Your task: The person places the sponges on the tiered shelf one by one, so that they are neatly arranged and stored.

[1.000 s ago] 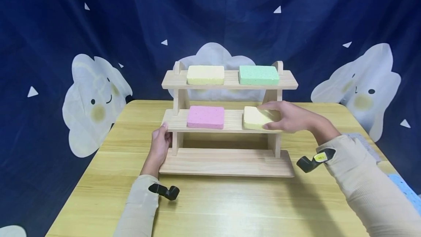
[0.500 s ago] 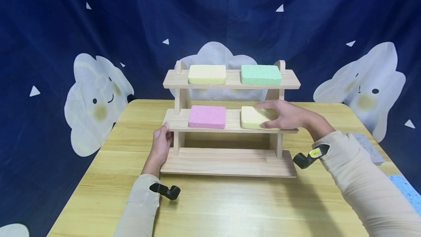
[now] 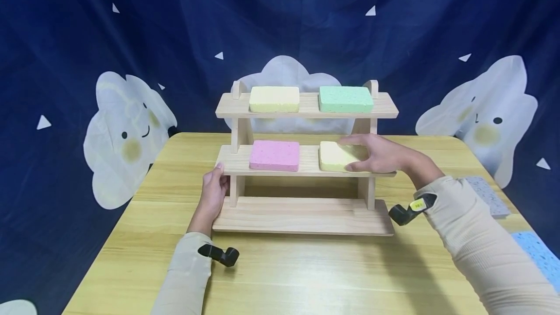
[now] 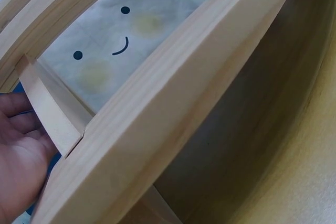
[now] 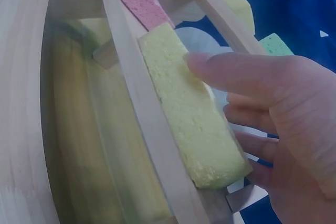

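A three-tier wooden display shelf (image 3: 302, 215) stands on the table. My left hand (image 3: 213, 193) grips its left end, the thumb at the middle tier's edge; in the left wrist view that hand (image 4: 23, 156) lies beside the upright. On the right part of the middle tier lies a pale yellow sponge (image 3: 331, 157). My right hand (image 3: 379, 153) holds it from the right, thumb at its front and fingers along its back, as the right wrist view shows this sponge (image 5: 191, 114) close up. A pink sponge (image 3: 274, 155) lies left of it on the same tier.
The top tier bears another pale yellow sponge (image 3: 274, 99) and a green sponge (image 3: 345, 99). At the table's right edge lie a grey sponge (image 3: 486, 196) and a blue sponge (image 3: 538, 256), partly behind the right sleeve. A dark blue curtain (image 3: 183, 23) hangs behind.
My right hand has slid the middle tier's yellow sponge slightly left, toward the pink one, mostly in the first half second. The left hand stays at the shelf's end.
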`<state>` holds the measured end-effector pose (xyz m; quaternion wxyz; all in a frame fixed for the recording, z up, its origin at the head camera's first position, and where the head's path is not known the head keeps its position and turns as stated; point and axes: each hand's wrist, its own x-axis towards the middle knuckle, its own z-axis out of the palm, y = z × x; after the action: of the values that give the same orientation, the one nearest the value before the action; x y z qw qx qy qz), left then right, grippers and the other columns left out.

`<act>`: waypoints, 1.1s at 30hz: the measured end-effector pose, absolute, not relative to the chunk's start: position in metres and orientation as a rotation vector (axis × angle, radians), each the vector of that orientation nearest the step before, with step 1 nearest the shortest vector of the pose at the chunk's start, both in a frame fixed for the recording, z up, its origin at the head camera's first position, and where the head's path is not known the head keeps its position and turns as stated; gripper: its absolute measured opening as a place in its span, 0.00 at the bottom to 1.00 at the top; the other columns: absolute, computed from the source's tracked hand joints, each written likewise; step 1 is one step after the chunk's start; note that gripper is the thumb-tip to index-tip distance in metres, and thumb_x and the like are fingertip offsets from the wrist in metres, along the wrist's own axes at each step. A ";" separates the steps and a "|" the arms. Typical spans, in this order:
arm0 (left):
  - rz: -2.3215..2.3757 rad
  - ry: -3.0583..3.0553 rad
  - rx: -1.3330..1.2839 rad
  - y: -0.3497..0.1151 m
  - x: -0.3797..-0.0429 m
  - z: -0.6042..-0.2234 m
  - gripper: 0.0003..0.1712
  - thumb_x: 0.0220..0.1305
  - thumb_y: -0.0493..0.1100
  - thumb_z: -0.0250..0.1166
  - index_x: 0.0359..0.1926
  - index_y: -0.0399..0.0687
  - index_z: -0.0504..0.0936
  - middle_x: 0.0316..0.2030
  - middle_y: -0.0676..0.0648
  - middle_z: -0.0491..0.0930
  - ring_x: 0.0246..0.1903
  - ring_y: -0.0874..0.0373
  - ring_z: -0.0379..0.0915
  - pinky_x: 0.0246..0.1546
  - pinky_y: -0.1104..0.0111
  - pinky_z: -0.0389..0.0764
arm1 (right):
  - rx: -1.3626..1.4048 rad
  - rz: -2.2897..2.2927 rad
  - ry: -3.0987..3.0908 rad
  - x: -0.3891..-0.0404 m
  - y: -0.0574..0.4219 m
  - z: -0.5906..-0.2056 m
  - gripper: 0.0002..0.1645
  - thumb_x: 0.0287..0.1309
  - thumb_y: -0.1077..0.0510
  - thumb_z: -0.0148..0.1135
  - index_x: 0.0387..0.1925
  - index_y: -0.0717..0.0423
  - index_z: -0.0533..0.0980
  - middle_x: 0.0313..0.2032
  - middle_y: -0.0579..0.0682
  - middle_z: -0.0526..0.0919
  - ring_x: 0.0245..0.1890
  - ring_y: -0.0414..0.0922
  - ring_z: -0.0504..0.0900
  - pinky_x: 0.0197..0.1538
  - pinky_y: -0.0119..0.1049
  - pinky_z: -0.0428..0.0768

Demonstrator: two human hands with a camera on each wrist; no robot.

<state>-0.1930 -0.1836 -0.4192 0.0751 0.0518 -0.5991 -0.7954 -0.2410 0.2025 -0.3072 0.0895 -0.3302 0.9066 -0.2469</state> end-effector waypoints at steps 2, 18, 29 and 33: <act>-2.390 -1.797 0.151 -0.184 -0.193 -0.420 0.17 0.72 0.43 0.43 0.27 0.44 0.71 0.25 0.52 0.67 0.29 0.63 0.65 0.37 0.75 0.72 | -1.005 -0.732 2.725 -0.241 0.204 -0.306 0.39 0.49 0.50 0.70 0.62 0.60 0.68 0.62 0.60 0.70 0.64 0.57 0.64 0.64 0.55 0.61; -2.373 -1.852 0.141 -0.188 -0.191 -0.423 0.24 0.73 0.46 0.40 0.51 0.26 0.68 0.32 0.54 0.75 0.36 0.65 0.71 0.44 0.75 0.73 | -0.830 -0.987 2.883 -0.222 0.240 -0.310 0.35 0.51 0.54 0.69 0.60 0.59 0.70 0.58 0.57 0.74 0.57 0.53 0.71 0.58 0.54 0.68; -2.387 -1.834 0.160 -0.186 -0.194 -0.419 0.16 0.72 0.44 0.42 0.30 0.42 0.70 0.28 0.51 0.69 0.32 0.62 0.65 0.40 0.74 0.72 | -0.645 -1.042 2.965 -0.199 0.295 -0.322 0.32 0.57 0.56 0.64 0.61 0.65 0.67 0.59 0.63 0.72 0.57 0.58 0.69 0.51 0.08 0.57; -2.382 -1.842 0.155 -0.186 -0.194 -0.419 0.16 0.72 0.44 0.42 0.31 0.41 0.70 0.29 0.51 0.69 0.32 0.62 0.65 0.41 0.74 0.72 | -0.448 -1.062 2.924 -0.185 0.315 -0.334 0.34 0.60 0.51 0.61 0.63 0.63 0.64 0.61 0.64 0.69 0.59 0.63 0.67 0.47 0.08 0.58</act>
<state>-0.1938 -0.1856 -0.4194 0.0631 0.0514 -0.6096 -0.7885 -0.1851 0.3145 -0.3340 -0.0006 -0.1426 0.9303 -0.3379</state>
